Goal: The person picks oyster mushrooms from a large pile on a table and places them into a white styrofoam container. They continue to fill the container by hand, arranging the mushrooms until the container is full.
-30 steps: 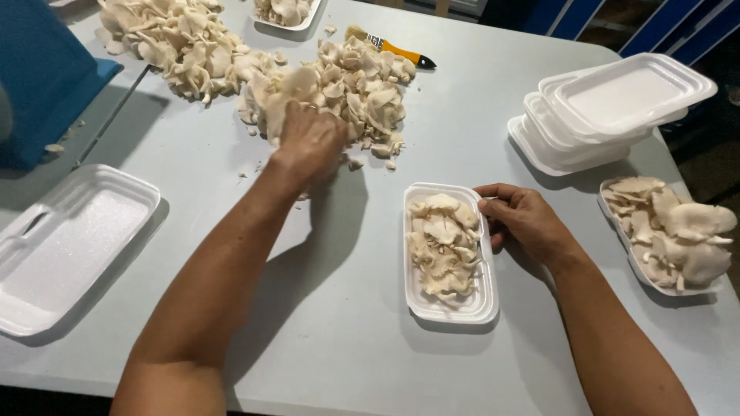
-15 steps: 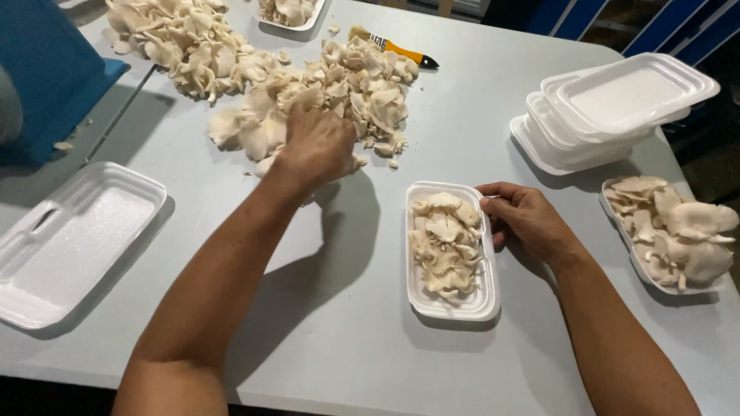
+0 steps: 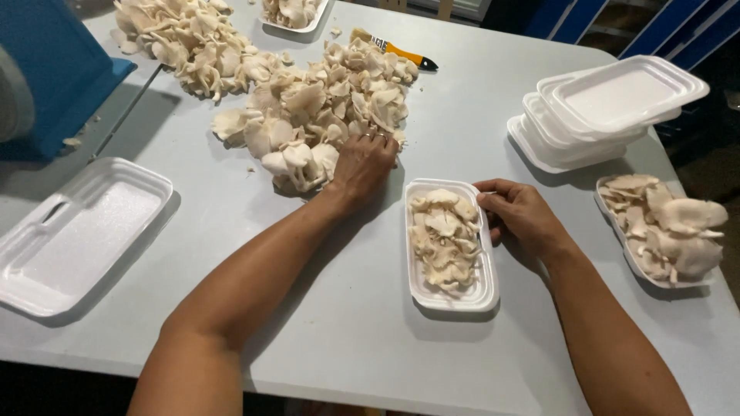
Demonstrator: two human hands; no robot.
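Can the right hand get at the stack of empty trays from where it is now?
Probably yes. The right hand rests on the edge of the filled tray, and the empty stack sits just beyond it on the same side, with only bare table between them.

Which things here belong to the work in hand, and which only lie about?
In use: left hand on mushroom pile; right hand holding the part-filled tray.

Lying about: stacked trays, full tray, open foam box, orange-handled knife.
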